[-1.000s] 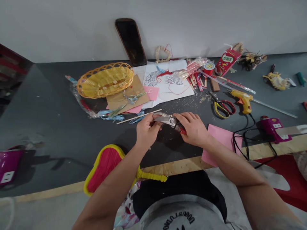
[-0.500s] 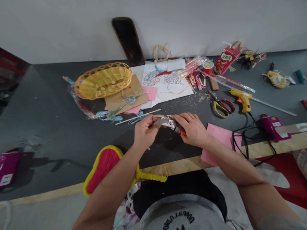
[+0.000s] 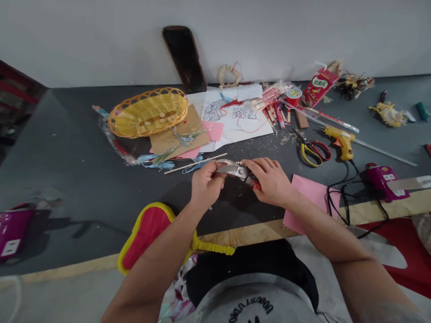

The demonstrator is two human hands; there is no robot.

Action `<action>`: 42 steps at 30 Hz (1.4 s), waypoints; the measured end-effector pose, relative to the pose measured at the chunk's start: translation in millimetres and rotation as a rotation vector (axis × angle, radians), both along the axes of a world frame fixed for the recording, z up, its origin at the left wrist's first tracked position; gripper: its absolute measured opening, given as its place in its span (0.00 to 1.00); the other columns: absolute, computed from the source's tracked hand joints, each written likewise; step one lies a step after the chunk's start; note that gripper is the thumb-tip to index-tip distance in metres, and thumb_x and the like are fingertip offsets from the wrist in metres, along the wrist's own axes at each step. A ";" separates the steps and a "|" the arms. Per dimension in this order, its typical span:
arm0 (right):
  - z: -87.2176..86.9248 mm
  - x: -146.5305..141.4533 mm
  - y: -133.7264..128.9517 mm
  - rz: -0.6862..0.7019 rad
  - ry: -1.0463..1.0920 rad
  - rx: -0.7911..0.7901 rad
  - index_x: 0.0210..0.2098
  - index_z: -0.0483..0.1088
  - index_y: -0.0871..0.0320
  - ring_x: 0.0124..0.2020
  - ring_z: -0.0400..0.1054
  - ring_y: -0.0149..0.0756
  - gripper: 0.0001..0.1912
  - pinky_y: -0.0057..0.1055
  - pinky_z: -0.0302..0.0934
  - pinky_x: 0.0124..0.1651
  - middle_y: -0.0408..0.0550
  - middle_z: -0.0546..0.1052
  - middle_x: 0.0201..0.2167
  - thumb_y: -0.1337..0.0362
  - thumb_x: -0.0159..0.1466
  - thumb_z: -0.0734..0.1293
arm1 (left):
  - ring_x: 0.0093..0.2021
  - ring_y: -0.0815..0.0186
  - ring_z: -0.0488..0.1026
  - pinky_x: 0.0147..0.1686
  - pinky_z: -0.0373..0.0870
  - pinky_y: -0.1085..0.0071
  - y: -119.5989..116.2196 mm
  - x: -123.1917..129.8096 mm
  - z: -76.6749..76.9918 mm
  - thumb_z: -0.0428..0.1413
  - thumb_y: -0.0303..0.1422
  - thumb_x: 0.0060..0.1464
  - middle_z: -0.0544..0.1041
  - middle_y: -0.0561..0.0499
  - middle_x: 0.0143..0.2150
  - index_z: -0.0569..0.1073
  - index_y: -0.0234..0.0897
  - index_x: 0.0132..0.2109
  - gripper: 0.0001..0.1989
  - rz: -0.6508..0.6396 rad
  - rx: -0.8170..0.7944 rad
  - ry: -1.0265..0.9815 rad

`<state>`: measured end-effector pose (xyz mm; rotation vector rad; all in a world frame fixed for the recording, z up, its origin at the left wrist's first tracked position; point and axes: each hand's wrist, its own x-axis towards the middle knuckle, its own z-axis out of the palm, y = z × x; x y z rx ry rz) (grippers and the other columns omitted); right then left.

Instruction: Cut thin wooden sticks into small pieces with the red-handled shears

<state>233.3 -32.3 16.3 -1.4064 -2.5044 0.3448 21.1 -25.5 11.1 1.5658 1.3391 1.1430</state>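
Observation:
My right hand (image 3: 272, 183) is wrapped round the red handle of a pair of pruning shears (image 3: 238, 172), whose metal blades point left. My left hand (image 3: 206, 184) is pinched closed right at the blade tips. What its fingers grip is too small and hidden to make out. Small pale bits (image 3: 239, 163) show just behind the blades, near the right fingertips. Beyond my left hand a thin pale stick (image 3: 195, 163) lies across blue tassels (image 3: 153, 162).
A yellow woven basket (image 3: 148, 114) stands at the back left, near a leaning phone (image 3: 185, 58). Scissors (image 3: 315, 152), a yellow glue gun (image 3: 340, 141) with its black cord and pink paper (image 3: 311, 199) lie to the right. A red and yellow paddle-shaped thing (image 3: 144, 237) overhangs the front edge.
The view has shifted slightly, so things on the table appear a little further right. Both hands keep nearly the same pose around the pruning shears.

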 end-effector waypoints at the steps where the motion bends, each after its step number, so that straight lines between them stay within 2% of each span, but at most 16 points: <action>1: 0.0 0.8 0.5 0.007 0.005 -0.006 0.66 0.58 0.58 0.55 0.63 0.51 0.35 0.45 0.58 0.53 0.58 0.71 0.57 0.68 0.59 0.64 | 0.15 0.74 0.61 0.19 0.57 0.76 0.1 -0.5 -0.1 0.55 0.30 0.56 0.66 0.58 0.15 0.79 0.38 0.33 0.08 -0.016 -0.003 0.004; 7: 0.5 4.7 2.1 0.054 0.038 -0.031 0.67 0.57 0.58 0.56 0.62 0.50 0.36 0.46 0.57 0.55 0.57 0.71 0.58 0.69 0.58 0.63 | 0.18 0.74 0.62 0.18 0.55 0.75 -0.1 -5.2 -4.0 0.54 0.30 0.58 0.75 0.53 0.23 0.79 0.37 0.31 0.11 -0.078 -0.046 0.003; 12: 0.3 5.9 2.9 0.062 0.048 -0.043 0.66 0.58 0.58 0.55 0.63 0.50 0.37 0.46 0.57 0.54 0.57 0.71 0.56 0.70 0.57 0.63 | 0.17 0.74 0.60 0.17 0.54 0.76 -0.3 -5.9 -3.4 0.55 0.26 0.53 0.76 0.53 0.23 0.80 0.37 0.33 0.08 -0.103 -0.100 -0.034; 20: -0.8 2.0 -2.9 0.015 0.045 -0.034 0.62 0.63 0.59 0.52 0.66 0.49 0.30 0.43 0.60 0.51 0.58 0.73 0.52 0.69 0.59 0.63 | 0.17 0.74 0.60 0.18 0.54 0.74 -0.5 -4.4 -2.1 0.54 0.39 0.63 0.73 0.53 0.21 0.80 0.38 0.31 0.16 -0.109 -0.057 -0.029; 24: -2.4 0.0 -2.8 -0.009 0.037 -0.002 0.61 0.64 0.59 0.51 0.66 0.49 0.29 0.43 0.60 0.51 0.58 0.73 0.51 0.69 0.59 0.63 | 0.17 0.73 0.63 0.18 0.57 0.75 0.5 -1.3 -0.7 0.56 0.40 0.61 0.70 0.55 0.19 0.78 0.37 0.32 0.14 -0.073 -0.017 -0.042; 28: -3.8 0.1 -0.1 -0.032 0.036 0.020 0.63 0.63 0.58 0.53 0.65 0.50 0.32 0.44 0.59 0.51 0.57 0.73 0.53 0.69 0.59 0.64 | 0.20 0.71 0.69 0.22 0.64 0.76 2.1 1.9 2.3 0.61 0.36 0.54 0.74 0.56 0.22 0.77 0.38 0.35 0.06 0.038 0.003 -0.010; 32: -1.9 1.4 0.9 -0.010 0.029 0.023 0.65 0.60 0.58 0.54 0.65 0.50 0.34 0.45 0.59 0.51 0.57 0.73 0.55 0.68 0.59 0.64 | 0.18 0.71 0.66 0.22 0.62 0.76 0.2 1.9 2.4 0.58 0.32 0.55 0.70 0.58 0.18 0.78 0.38 0.34 0.04 0.063 0.002 0.045; 36: -0.3 3.5 1.2 0.027 0.037 0.007 0.66 0.59 0.59 0.55 0.64 0.50 0.35 0.46 0.58 0.53 0.57 0.72 0.57 0.69 0.59 0.64 | 0.20 0.72 0.65 0.23 0.60 0.75 -1.2 0.3 2.0 0.57 0.31 0.54 0.72 0.56 0.20 0.79 0.37 0.32 0.06 0.029 0.023 0.018; 42: -2.0 6.2 2.7 0.062 0.066 -0.001 0.66 0.59 0.59 0.55 0.64 0.51 0.37 0.46 0.58 0.54 0.57 0.72 0.56 0.70 0.56 0.63 | 0.20 0.75 0.62 0.22 0.57 0.76 0.4 0.0 4.4 0.54 0.22 0.48 0.77 0.55 0.26 0.81 0.37 0.31 0.12 -0.058 -0.015 -0.017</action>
